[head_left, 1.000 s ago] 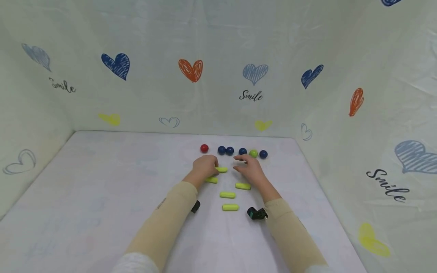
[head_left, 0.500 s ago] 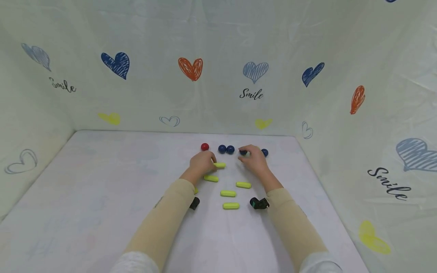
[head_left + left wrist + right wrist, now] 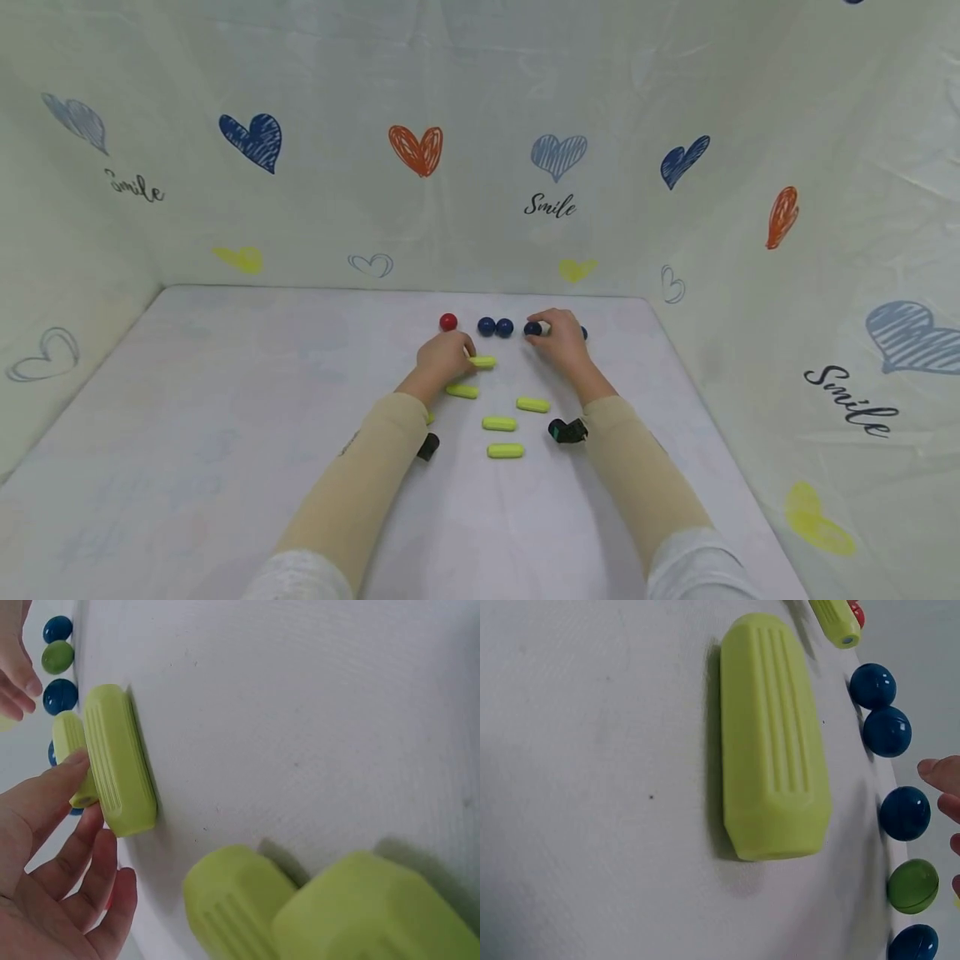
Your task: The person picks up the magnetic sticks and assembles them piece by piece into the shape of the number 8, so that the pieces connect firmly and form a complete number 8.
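Note:
My left hand (image 3: 444,356) pinches a short ribbed yellow-green rod (image 3: 483,362) by one end, between thumb and finger. In the left wrist view, the thumb lies on this rod (image 3: 69,735), behind a second rod (image 3: 120,761) on the table. My right hand (image 3: 564,340) is at a shiny dark blue ball (image 3: 532,329), which shows between thumb and forefinger in the head view. Seen from the right wrist, the fingers (image 3: 946,780) stand apart from the blue ball (image 3: 905,814). A green ball (image 3: 913,886) beside it is hidden behind my hand in the head view.
Along the table's far edge sit a red ball (image 3: 448,322) and a blue pair (image 3: 495,327). Several more rods lie nearer, among them one in front of the right wrist (image 3: 533,405) and one nearest me (image 3: 506,451). A black wrist camera (image 3: 567,431) shows under the right sleeve.
My right hand has moved forward to the blue ball, covering the green one. My left hand has shifted slightly forward and left with its rod.

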{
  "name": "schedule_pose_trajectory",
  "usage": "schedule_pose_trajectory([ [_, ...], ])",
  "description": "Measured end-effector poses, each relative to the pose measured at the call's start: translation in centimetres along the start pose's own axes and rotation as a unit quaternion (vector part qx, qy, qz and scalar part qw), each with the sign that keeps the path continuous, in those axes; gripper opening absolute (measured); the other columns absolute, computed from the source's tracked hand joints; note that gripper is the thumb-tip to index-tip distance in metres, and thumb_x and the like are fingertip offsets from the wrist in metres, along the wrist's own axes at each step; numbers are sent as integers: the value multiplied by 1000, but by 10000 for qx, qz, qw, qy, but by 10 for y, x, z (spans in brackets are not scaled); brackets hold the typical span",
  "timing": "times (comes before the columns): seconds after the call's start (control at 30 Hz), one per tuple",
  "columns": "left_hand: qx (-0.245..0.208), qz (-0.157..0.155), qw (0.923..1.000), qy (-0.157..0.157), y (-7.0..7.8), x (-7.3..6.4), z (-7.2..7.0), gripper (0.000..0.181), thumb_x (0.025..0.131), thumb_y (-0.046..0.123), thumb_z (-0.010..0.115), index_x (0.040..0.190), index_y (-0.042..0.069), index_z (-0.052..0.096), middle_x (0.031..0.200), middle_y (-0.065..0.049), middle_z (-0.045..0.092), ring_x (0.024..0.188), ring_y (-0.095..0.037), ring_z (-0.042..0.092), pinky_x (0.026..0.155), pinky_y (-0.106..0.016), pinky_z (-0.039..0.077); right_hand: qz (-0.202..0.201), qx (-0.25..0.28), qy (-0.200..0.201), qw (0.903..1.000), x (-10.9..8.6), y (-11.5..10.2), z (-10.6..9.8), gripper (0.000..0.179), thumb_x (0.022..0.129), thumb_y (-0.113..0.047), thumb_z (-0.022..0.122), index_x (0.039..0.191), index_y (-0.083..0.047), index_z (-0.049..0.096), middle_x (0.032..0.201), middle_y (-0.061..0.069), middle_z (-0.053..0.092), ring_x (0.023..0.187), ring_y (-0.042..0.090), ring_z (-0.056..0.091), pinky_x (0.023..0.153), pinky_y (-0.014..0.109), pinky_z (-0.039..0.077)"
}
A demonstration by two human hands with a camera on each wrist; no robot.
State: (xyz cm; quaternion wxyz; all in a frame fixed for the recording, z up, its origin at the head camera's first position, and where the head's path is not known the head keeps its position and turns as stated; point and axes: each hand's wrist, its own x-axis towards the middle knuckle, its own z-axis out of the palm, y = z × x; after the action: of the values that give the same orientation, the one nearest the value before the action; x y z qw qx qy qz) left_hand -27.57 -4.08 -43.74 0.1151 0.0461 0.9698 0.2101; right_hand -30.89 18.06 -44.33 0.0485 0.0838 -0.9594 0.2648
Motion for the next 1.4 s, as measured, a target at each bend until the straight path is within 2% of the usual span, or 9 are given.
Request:
schedule_pose_trajectory([
  [0.27,-67,7,10000,-22,0,-2,-1,28,80,24,81,106,16,71,109,-1,67,93,-20,59,82,-37,49,99,-207,177,9996,6,8,6,35,85,-24,77,117,-11,71,122,10,64,120,31,47,105,53,29],
  [0.5,-123,38,9999,-6,-1,-2,0,27,81,24,81,105,16,72,107,0,67,94,-20,59,81,-36,50,148,-167,223,9995,7,11,10,34,84,-24,79,114,-11,72,120,10,65,117,32,49,101,52,31],
  [0.73,-200,39,9998,43,-2,-2,0,27,81,24,81,105,16,72,104,0,68,91,-19,59,79,-36,50,201,-363,378,9984,8,16,14,34,84,-22,79,114,-10,72,116,9,67,114,32,52,98,53,33],
  [1.07,-413,-80,9991,75,-2,-7,-2,26,80,23,81,103,16,71,98,-1,67,87,-19,59,77,-35,49,61,-342,523,9980,8,17,17,32,83,-21,79,113,-10,72,114,8,69,113,32,53,100,53,31],
  [1.4,-593,-130,9981,142,-4,-8,-8,20,83,24,79,99,17,71,94,-1,65,86,-21,58,76,-35,48,-81,-163,632,9978,0,8,7,33,86,-22,77,116,-10,71,118,9,66,117,31,52,102,52,32],
])
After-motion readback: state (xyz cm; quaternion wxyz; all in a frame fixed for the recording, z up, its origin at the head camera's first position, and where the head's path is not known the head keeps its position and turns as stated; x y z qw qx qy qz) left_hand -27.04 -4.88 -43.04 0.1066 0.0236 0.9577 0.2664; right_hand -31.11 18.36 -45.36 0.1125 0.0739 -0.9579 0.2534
